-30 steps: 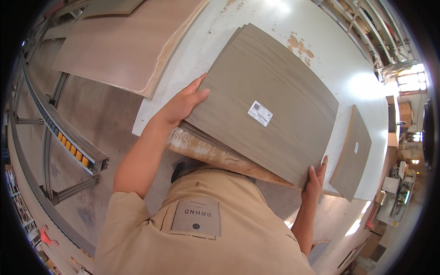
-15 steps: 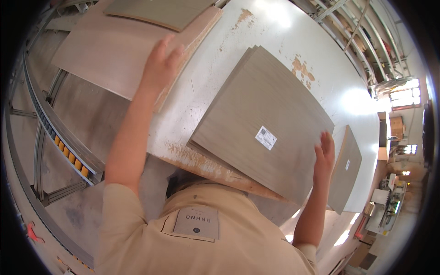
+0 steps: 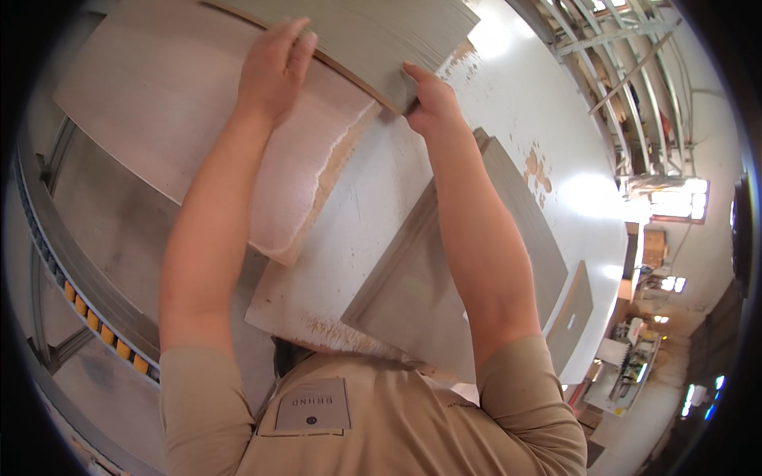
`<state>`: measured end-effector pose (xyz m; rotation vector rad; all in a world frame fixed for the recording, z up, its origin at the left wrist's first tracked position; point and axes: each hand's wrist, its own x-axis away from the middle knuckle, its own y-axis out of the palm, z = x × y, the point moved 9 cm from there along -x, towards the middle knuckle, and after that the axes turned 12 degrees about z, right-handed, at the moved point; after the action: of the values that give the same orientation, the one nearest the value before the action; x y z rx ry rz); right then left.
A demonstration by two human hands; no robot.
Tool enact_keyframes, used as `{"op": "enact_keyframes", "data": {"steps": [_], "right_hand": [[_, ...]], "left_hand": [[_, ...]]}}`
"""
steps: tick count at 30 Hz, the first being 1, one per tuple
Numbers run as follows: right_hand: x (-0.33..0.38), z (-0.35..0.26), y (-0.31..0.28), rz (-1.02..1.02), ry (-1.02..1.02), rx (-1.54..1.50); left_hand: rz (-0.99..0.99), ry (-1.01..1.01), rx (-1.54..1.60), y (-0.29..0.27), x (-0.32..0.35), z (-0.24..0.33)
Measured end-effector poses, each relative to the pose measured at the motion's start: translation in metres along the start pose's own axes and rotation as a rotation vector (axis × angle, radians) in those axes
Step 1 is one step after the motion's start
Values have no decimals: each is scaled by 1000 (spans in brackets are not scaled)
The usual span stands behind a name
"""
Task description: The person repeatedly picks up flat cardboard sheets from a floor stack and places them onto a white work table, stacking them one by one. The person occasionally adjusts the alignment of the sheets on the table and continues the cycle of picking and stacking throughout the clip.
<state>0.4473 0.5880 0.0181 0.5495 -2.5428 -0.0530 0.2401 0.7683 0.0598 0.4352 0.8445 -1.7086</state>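
My right hand [image 3: 432, 99] grips the near right corner of a grey-brown wood panel [image 3: 373, 40], with the thumb on top and the fingers hidden underneath. Farther left along the same near edge, my left hand [image 3: 278, 71] reaches over the panel's rim, its visible fingers extended and a little apart. Beneath that panel lies a wide pinkish board [image 3: 159, 87] with a ragged, pale right edge. To the right, under my right forearm, rests a stack of similar grey-brown panels [image 3: 405, 278], partly covered by the arm.
The white worktable [image 3: 333, 230] has worn, chipped patches. A smaller panel [image 3: 570, 313] leans or lies at its right. On the left runs a roller conveyor [image 3: 95, 321] with yellow rollers. Metal racking [image 3: 635, 87] stands at the far right, machinery [image 3: 623, 357] farther back.
My right hand has moved from beside the stacked panels to the far panel's corner and taken hold of it. That panel now reaches farther right. My left hand has come to its near edge.
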Motion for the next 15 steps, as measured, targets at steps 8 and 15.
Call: {"op": "enact_keyframes", "data": {"steps": [8, 15], "right_hand": [[70, -36, -93, 117, 139, 67], [95, -58, -75, -59, -2, -178]], "left_hand": [[244, -648, 39, 3, 10, 48], [655, -958, 645, -88, -11, -67]]}}
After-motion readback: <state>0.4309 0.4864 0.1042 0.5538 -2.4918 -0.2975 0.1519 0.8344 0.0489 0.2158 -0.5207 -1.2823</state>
